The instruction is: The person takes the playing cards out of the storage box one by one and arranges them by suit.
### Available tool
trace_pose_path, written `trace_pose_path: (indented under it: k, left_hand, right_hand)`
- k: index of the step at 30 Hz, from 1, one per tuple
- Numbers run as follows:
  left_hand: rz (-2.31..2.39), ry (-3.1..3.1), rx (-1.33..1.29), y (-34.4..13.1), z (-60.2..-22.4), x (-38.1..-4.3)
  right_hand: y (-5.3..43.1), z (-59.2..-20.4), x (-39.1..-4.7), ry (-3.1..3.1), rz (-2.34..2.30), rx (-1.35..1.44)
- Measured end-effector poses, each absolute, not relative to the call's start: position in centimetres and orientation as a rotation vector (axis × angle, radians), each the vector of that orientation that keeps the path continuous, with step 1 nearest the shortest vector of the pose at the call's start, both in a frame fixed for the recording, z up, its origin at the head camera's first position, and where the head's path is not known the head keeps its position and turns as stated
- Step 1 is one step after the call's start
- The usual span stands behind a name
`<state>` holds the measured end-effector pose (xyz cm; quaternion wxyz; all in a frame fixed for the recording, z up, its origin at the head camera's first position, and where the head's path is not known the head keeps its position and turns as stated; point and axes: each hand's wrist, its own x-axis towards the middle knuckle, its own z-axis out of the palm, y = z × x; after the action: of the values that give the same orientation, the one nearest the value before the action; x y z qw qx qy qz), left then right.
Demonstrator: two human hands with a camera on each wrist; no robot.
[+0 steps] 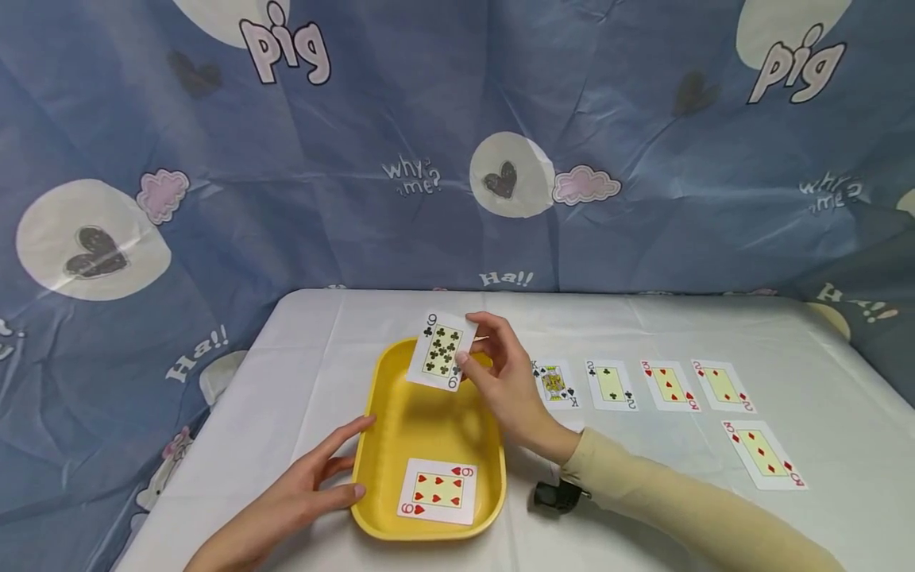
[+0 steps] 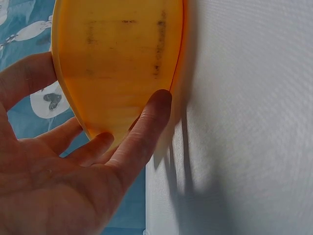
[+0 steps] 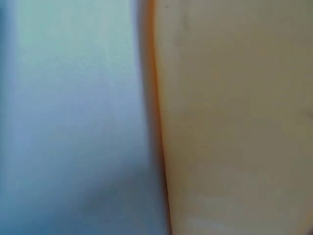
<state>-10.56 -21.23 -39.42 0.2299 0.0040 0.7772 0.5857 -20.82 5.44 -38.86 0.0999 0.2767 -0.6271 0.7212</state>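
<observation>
My right hand (image 1: 511,381) pinches a nine of clubs (image 1: 445,338) between thumb and fingers, face up over the far end of a yellow tray (image 1: 422,425). Inside the near end of this tray lies a six of hearts (image 1: 438,486). My left hand (image 1: 303,485) touches the tray's left side, thumb and fingers spread along it. The left wrist view has these spread fingers (image 2: 144,134) against the tray's translucent orange outer wall (image 2: 117,54). Neither the right hand nor its card appears in the blurred right wrist view.
Right of the tray, a king of spades (image 1: 554,384), a two of clubs (image 1: 611,386), a hearts card (image 1: 669,386) and a two of diamonds (image 1: 723,387) form a row. Another diamonds card (image 1: 763,454) lies nearer. A black object (image 1: 556,497) sits by the right sleeve. Printed cloth (image 1: 400,230) hangs behind.
</observation>
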Motion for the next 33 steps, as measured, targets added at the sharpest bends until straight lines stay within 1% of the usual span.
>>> trace_pose_path:
  k: [4,12,17,28,33]
  left_hand:
    - [1.624,2.110,0.035,-21.4,-39.4,-10.5]
    - [1.622,2.089,0.061,-21.5,-39.3,-10.5]
    - [1.618,2.107,0.056,-21.4,-39.3,-10.5]
    - [1.594,2.108,0.019,-21.4,-39.4,-10.7]
    - [1.581,2.125,0.003,-21.3,-39.5,-10.6]
  right_hand:
    - [7.2,-38.4,-20.9,-1.876,2.172,0.795]
    - [11.5,-37.3,-20.7,-2.008,2.228,0.644]
    - [14.6,-37.1,-20.1,-2.171,2.179,0.543]
    - [20.5,-37.8,-18.1,-2.375,2.025,0.371]
    - [23.0,-38.7,-17.1,-2.430,1.923,0.357]
